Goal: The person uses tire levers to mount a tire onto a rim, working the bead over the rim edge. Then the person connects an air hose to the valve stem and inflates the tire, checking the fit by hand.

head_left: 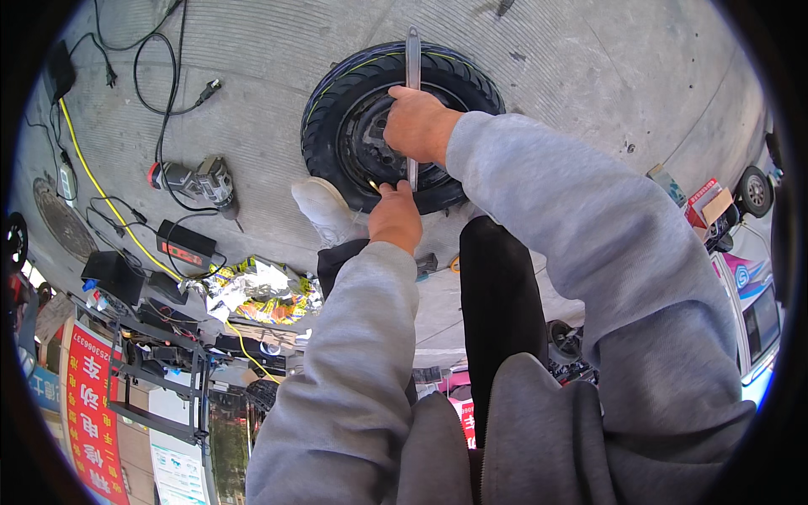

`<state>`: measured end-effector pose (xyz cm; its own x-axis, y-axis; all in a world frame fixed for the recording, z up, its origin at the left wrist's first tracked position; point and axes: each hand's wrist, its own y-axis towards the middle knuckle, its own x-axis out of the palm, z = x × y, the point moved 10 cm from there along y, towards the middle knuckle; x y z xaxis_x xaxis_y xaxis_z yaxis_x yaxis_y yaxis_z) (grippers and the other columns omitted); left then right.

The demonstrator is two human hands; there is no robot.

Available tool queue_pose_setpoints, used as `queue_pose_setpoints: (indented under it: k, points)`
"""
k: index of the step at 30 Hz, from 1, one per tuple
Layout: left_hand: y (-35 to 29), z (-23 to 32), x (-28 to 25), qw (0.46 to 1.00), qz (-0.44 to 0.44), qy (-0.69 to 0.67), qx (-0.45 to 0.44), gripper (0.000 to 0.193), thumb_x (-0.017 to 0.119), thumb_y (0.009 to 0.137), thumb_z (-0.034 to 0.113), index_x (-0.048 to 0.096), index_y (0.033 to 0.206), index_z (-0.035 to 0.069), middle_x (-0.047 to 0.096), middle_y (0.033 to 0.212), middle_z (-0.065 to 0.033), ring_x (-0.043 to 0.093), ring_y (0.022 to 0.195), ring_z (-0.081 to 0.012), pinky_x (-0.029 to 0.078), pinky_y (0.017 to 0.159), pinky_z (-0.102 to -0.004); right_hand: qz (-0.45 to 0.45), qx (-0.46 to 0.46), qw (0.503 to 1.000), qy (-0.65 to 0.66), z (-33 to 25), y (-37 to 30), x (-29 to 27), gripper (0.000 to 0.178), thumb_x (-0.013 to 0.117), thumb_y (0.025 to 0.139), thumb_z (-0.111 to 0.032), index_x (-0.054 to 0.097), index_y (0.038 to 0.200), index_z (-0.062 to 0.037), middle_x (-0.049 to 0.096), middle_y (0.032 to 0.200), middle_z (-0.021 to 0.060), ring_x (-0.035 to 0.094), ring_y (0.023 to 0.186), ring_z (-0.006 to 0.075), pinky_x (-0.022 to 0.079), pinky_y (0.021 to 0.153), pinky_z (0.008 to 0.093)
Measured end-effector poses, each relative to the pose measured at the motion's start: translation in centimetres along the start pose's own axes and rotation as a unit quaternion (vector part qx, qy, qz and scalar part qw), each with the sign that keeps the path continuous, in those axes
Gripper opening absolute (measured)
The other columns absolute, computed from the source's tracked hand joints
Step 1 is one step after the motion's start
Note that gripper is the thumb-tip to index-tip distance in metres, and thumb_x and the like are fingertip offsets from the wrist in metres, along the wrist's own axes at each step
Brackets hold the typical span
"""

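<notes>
A black tyre [324, 114] on a dark wheel rim [358, 139] lies flat on the ground before me. Across it runs a long flat metal tyre lever [413, 59], its far end reaching past the tread. My right hand [418, 124] is closed round the lever's middle, above the rim. Closer to me, my left hand [395, 217] is at the near edge of the rim, fingers drawn together beside the lever's near end. A small yellowish tip [373, 184] shows at those fingers; what it belongs to is hidden. My white shoe [324, 209] is against the tyre's near left side.
On the left lie a cordless power tool [202, 183], a black plug cable [208, 91], a yellow cable [84, 164] and a black box-shaped charger [187, 244]. A shiny crumpled wrapper [265, 290] is nearer me. Boxes [707, 202] and a small wheel [754, 192] stand far right.
</notes>
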<state>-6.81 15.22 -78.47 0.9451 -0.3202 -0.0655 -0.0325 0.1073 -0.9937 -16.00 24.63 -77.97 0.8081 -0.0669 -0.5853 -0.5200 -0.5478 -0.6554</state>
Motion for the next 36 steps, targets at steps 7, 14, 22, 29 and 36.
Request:
queue_pose_setpoints:
  k: [7,14,22,29,36]
  points:
    - [-0.8,0.1,-0.7,1.0,0.007,-0.009,0.029,0.054,0.06,0.08,-0.001,0.047,0.131,0.008,0.045,0.135,-0.0259,0.063,0.109,-0.0432,0.054,0.092,-0.0446,-0.016,-0.004,1.0,0.0,0.0,-0.2,-0.2,0.011,0.068,0.082,-0.022,0.078,0.081,-0.0189,0.075,0.087,0.0007,0.068,0.093,0.0168,0.034,0.103,0.0333]
    - [-1.3,-0.1,-0.8,0.999,0.013,-0.036,0.032,0.055,0.06,0.078,-0.001,0.049,0.131,0.008,0.047,0.134,-0.0252,0.061,0.111,-0.0436,0.052,0.094,-0.0455,-0.006,-0.005,0.999,-0.037,0.0,-0.2,-0.2,0.011,0.071,0.08,-0.029,0.077,0.079,-0.0198,0.072,0.08,-0.0023,0.067,0.086,0.0159,0.034,0.097,0.0324]
    - [0.3,-1.5,-1.3,0.982,0.079,-0.166,0.051,0.05,0.066,0.085,0.014,0.049,0.13,0.002,0.057,0.126,-0.0219,0.067,0.098,-0.0359,0.056,0.08,-0.0425,0.022,-0.012,0.999,-0.036,0.0,-0.3,0.2,0.009,0.074,0.076,-0.031,0.076,0.074,-0.0217,0.071,0.077,-0.003,0.065,0.086,0.016,0.035,0.094,0.0331]
    - [2.8,-0.8,1.2,0.841,-0.025,-0.541,0.009,0.048,0.049,0.103,0.043,0.054,0.122,0.0,0.063,0.108,-0.012,0.063,0.059,-0.0172,0.055,0.049,-0.0316,0.044,0.003,0.998,-0.038,-0.1,-0.4,-0.4,0.007,0.071,0.075,-0.026,0.075,0.072,-0.0209,0.071,0.076,-0.0018,0.066,0.081,0.0148,0.035,0.092,0.0312]
    - [3.5,-0.6,0.7,0.858,0.057,-0.508,0.048,0.045,0.045,0.106,0.042,0.057,0.103,-0.002,0.065,0.092,-0.0099,0.062,0.077,-0.0196,0.049,0.072,-0.034,-0.029,0.026,0.998,-0.048,-0.2,0.0,0.4,0.011,0.069,0.082,-0.027,0.078,0.083,-0.022,0.075,0.087,-0.0022,0.068,0.091,0.0143,0.033,0.097,0.0324]
